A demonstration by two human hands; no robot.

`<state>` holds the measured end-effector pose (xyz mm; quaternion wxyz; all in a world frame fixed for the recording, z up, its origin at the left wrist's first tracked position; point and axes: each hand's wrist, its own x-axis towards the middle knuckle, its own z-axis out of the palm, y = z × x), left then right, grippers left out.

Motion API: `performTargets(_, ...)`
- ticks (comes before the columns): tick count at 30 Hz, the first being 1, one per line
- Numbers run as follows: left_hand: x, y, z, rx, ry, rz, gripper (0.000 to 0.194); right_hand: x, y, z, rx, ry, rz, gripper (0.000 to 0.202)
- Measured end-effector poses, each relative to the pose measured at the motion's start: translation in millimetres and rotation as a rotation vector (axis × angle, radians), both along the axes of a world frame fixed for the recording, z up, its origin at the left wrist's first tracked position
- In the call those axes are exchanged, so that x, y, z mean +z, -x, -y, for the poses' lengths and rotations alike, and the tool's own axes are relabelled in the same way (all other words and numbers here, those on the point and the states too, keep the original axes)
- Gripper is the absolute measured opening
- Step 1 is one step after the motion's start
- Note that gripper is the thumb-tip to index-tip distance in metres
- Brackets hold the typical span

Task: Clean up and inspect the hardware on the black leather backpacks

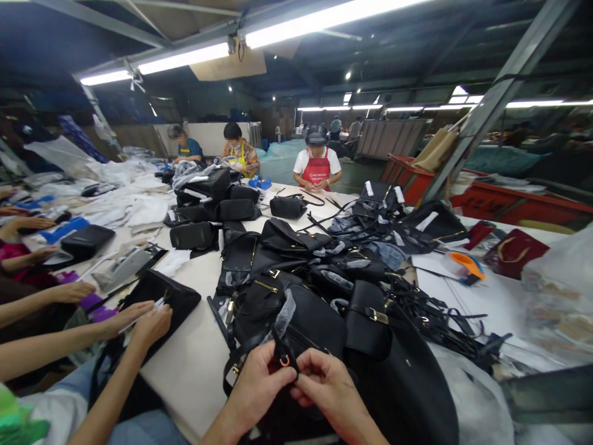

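Observation:
At the bottom middle, my left hand (262, 382) pinches a black strap (279, 346) close to its gold-coloured buckle (284, 360). Facing it, my right hand (322, 380) has thumb and fingers pressed together on the same strap, just right of the buckle. The strap's end is partly hidden by my fingers. Below and behind both hands lies a large black bag (407, 371) with a flap and a gold clasp (378, 316). Another black bag (306, 315) with a gold zip pull and clear plastic wrapping touches it on the left.
More black bags (204, 185) are piled across the white table (180, 371). Loose black straps (445, 315) and an orange tape roll (467, 266) lie to the right. At left, a co-worker's hands (151, 321) work on a black bag (178, 303). Several people sit opposite.

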<state>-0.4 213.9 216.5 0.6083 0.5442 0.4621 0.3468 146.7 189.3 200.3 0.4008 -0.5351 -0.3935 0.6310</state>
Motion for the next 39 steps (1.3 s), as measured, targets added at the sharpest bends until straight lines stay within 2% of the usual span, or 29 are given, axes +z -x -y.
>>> performTargets(3,-0.6,-1,2,-0.028,-0.088,-0.091,0.007,-3.0,-3,0,-0.026,-0.065,0.096,0.012)
performTargets(6,1.0,-5,4,-0.028,-0.209,-0.279,0.007,-5.2,-4,0,-0.065,-0.085,0.137,0.008)
performTargets(9,0.4,-12,5,0.027,-0.293,-0.412,0.008,-0.8,-3,-1,-0.102,-0.049,0.076,0.011)
performTargets(11,-1.9,-15,6,0.094,-0.33,-0.433,0.009,6.1,-2,-1,-0.107,-0.016,0.024,0.016)
performTargets(15,-8.0,-17,8,0.167,-0.285,-0.366,0.01,17.1,-2,3,-0.123,0.106,-0.133,0.04)
performTargets(18,-12.8,-16,9,0.156,-0.22,-0.269,0.011,13.5,-4,7,-0.118,0.148,-0.217,0.051)
performTargets(23,-19.7,-16,8,0.172,-0.176,-0.158,0.011,-3.4,-5,8,-0.083,0.034,-0.252,0.046)
performTargets(27,-19.7,-15,8,0.159,-0.106,-0.08,0.016,-9.1,-4,8,-0.09,-0.018,-0.261,0.044)
performTargets(32,-15.5,-15,10,0.113,0.03,0.059,0.025,-4.2,-5,8,-0.011,0.008,-0.308,0.036)
performTargets(36,-12.1,-17,12,0.115,0.108,0.111,0.027,2.7,-3,8,-0.028,-0.007,-0.226,0.036)
performTargets(39,-9.9,-18,12,0.102,0.191,0.201,0.021,4.5,1,6,-0.046,-0.025,-0.144,0.033)
